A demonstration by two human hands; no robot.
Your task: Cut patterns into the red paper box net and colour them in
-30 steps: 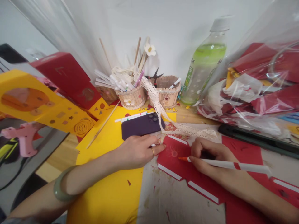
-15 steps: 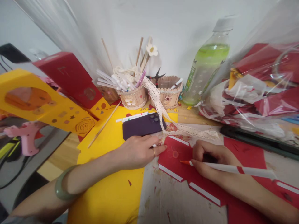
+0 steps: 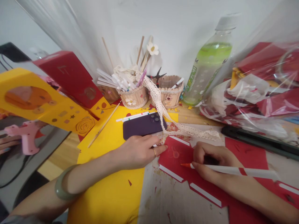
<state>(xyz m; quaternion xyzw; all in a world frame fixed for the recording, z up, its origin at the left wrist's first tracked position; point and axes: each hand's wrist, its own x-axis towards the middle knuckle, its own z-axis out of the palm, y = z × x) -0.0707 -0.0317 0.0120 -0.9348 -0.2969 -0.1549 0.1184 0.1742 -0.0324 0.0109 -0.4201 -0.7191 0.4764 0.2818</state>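
Observation:
My right hand (image 3: 210, 158) grips a white marker (image 3: 257, 172) with a red band, its orange tip pointing left. The tip is at the surface of a red folded-paper piece (image 3: 173, 168) that has white strips along its edges. Faint orange lines form a small round drawing near the tip. My left hand (image 3: 142, 151), wearing a ring, is closed around a small white cap-like piece (image 3: 154, 145), mostly hidden by the fingers. One of its fingertips rests on the red paper's left edge.
Behind my left hand lie a dark phone (image 3: 140, 126) and lace ribbon (image 3: 156, 93). Two craft baskets (image 3: 134, 98), a drink bottle (image 3: 207, 71) and a plastic bag (image 3: 261, 93) stand behind. At left are a yellow box (image 3: 35, 96), pink glue gun (image 3: 25, 133) and another person's hand (image 3: 9, 143).
The marker tip has shifted slightly toward me on the red paper. Another person's hand has come into view by the glue gun, where a yellow-green object was. My left hand stays put.

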